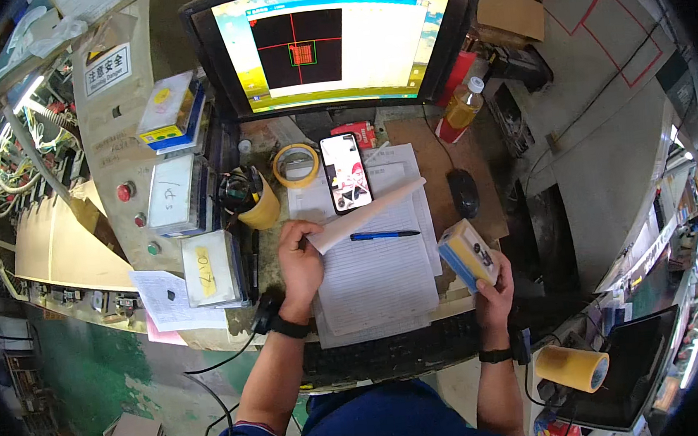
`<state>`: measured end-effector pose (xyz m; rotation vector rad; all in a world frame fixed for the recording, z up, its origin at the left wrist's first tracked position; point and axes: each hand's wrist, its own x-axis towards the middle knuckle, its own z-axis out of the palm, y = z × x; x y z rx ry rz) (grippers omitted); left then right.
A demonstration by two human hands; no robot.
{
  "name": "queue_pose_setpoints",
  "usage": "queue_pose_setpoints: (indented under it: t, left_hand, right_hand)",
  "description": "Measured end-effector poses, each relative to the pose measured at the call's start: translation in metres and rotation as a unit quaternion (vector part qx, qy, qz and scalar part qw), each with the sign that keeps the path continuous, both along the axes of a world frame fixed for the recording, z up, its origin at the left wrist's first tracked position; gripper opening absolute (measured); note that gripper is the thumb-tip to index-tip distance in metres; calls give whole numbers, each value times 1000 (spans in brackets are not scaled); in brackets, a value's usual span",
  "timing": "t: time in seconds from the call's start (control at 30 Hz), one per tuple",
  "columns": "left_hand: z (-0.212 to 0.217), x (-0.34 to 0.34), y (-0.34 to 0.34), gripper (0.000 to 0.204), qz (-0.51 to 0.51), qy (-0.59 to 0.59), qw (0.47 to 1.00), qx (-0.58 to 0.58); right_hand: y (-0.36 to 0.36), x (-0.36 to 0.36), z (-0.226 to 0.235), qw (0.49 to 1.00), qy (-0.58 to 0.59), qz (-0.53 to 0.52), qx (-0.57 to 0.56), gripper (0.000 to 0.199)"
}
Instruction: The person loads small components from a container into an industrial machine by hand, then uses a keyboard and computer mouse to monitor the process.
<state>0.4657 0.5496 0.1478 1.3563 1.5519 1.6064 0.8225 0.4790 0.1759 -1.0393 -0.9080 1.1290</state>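
My left hand [301, 261] pinches the left end of a lifted, folded sheet of paper [369, 214] above a stack of lined sheets [376, 286]. In my right hand [495, 290] is a small cardboard box [468, 255], tilted, blue and cream with a dark picture on one face; my fingers wrap its lower right part. A blue pen [385, 235] lies across the stack between my hands. Just beyond the lifted sheet, a phone [346, 173] with its screen lit rests on the papers.
A monitor [424, 37] stands at the back. Left of the papers are a roll of yellow tape [295, 166], a pen cup [262, 207] and stacked boxes [175, 194]. To the right lie a black mouse [463, 193] and a bottle [462, 110]. A keyboard [369, 353] borders the near edge.
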Motion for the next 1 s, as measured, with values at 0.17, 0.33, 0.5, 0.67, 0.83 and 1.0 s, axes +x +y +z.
queue_pose_setpoints:
  t: [0.17, 0.33, 0.5, 0.67, 0.83, 1.0]
  left_hand:
    - [1, 1, 0, 33, -2, 17, 1000, 10]
    - [4, 2, 1, 29, -3, 27, 1000, 13]
    - [1, 2, 1, 29, -1, 16, 1000, 15]
    - [5, 3, 1, 29, 0, 14, 1000, 9]
    - [7, 2, 0, 30, -6, 13, 1000, 5]
    - [5, 3, 0, 30, -2, -12, 1000, 12]
  right_hand:
    - [-4, 1, -6, 996, -91, -5, -4, 72]
    - [-7, -7, -1, 985, -173, 1, -16, 73]
    - [-6, -5, -1, 983, -181, 12, -10, 73]
    - [-6, -7, -1, 988, -155, 17, -17, 74]
    - [-7, -7, 0, 987, -161, 17, -12, 75]
    - [-6, -5, -4, 988, -152, 22, -9, 74]
